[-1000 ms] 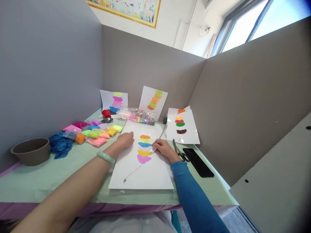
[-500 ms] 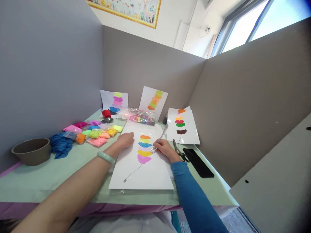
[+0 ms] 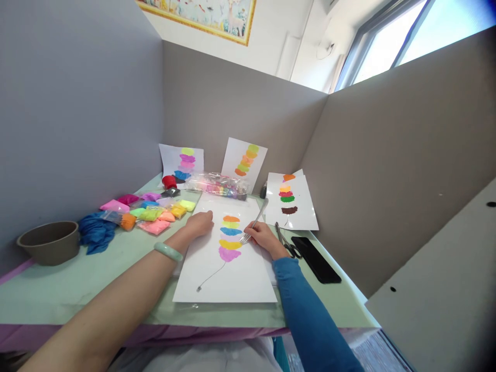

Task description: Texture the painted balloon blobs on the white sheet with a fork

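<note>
A white sheet (image 3: 232, 274) lies on the pale green table in front of me, bearing a stack of coloured patches (image 3: 231, 236) in orange, yellow-green, blue, lilac, yellow and pink, with a thin curved line below. My right hand (image 3: 265, 239) grips a metal fork (image 3: 253, 222), its tines resting on the right edge of the patches. My left hand (image 3: 199, 223), with a green bangle on the wrist, rests with fingers curled on the sheet's upper left part.
Small coloured bags (image 3: 155, 209), a blue cloth (image 3: 95, 231) and a grey bowl (image 3: 49, 241) lie left. Scissors (image 3: 285, 242) and a black phone (image 3: 315, 258) lie right. Finished sheets (image 3: 292, 204) and a clear bag (image 3: 219, 185) stand by the grey partition.
</note>
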Tool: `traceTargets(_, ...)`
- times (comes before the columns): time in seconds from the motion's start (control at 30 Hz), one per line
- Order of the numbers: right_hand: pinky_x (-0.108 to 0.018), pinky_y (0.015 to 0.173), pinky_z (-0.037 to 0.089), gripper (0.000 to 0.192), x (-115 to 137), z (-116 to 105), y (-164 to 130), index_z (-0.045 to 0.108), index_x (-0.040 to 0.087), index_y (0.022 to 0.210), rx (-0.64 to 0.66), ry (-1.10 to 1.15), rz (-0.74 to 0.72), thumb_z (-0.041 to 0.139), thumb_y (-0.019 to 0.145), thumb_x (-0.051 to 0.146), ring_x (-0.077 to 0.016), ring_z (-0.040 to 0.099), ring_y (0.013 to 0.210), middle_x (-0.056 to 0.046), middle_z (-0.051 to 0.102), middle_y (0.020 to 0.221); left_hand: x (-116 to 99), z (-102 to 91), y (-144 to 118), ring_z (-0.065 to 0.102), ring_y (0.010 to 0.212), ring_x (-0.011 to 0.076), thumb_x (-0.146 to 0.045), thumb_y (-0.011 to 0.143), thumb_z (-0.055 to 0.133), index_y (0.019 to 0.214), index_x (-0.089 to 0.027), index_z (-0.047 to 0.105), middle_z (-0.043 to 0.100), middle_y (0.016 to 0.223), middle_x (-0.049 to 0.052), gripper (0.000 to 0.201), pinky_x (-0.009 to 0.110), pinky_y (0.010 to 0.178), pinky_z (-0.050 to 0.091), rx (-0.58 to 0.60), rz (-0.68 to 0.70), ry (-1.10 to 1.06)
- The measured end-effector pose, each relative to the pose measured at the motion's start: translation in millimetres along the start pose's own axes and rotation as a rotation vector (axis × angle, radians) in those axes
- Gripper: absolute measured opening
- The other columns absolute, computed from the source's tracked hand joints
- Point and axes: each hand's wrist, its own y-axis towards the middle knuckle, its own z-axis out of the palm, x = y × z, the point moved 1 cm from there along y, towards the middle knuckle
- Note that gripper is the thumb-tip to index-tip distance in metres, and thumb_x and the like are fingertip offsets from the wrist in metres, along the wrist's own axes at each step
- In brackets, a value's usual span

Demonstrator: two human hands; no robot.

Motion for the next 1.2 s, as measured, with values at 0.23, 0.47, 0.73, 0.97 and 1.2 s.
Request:
traceTargets(0.23,-0.022,0.050,0.033,0.017,-1.8,-0.1,1.3,0.060,0.016,0.069,0.005,0.004,0.002,0.058,0.073,0.032,-0.0097,0.045,0.047,0.004,0.051,0.049,0.2,0.1,-0.6,0.060,0.102,0.0284,-0.031,0.088,0.041,0.110,-0.019,0.053,0.064,0.111,0.014,0.028,0.035,0.073,0.048,-0.003,0.001,0.005)
traceTargets(0.47,-0.022,0.048,0.032,0.016,-0.6,-1.4,0.6,0.059,0.016,0.068,-0.027,0.026,0.014,0.058,0.072,0.032,-0.0100,0.044,0.047,0.004,0.050,0.047,-0.4,-1.1,-0.8,0.061,0.102,0.0288,-0.031,0.088,0.042,0.111,-0.019,0.053,0.064,0.111,0.015,0.028,0.035,0.074,0.048,0.001,-0.003,0.002)
traceTargets(0.73,-0.022,0.047,0.030,0.016,3.6,-2.0,-1.8,0.058,0.017,0.067,-0.020,0.059,-0.014,0.057,0.073,0.031,-0.0095,0.041,0.046,0.005,0.047,0.046,-0.5,-1.0,-1.3,0.061,0.102,0.0281,-0.031,0.088,0.041,0.112,-0.020,0.054,0.064,0.111,0.014,0.029,0.035,0.074,0.048,0.002,-0.008,0.001)
traceTargets(0.97,-0.022,0.046,0.029,0.018,-1.9,2.2,0.1,0.060,0.016,0.069,0.022,0.016,-0.023,0.057,0.074,0.033,-0.0094,0.042,0.045,0.004,0.050,0.047,-0.7,-1.0,-0.9,0.061,0.102,0.0280,-0.030,0.088,0.042,0.111,-0.019,0.054,0.064,0.111,0.015,0.029,0.035,0.074,0.048,0.005,-0.009,-0.007)
traceTargets(1.2,-0.022,0.047,0.032,0.016,-10.3,2.2,5.0,0.062,0.016,0.070,-0.010,-0.042,-0.045,0.056,0.075,0.031,-0.0104,0.045,0.047,0.003,0.053,0.050,-0.9,-1.7,-1.1,0.061,0.102,0.0283,-0.031,0.088,0.042,0.111,-0.020,0.054,0.064,0.111,0.014,0.029,0.035,0.074,0.048,0.007,-0.014,-0.003)
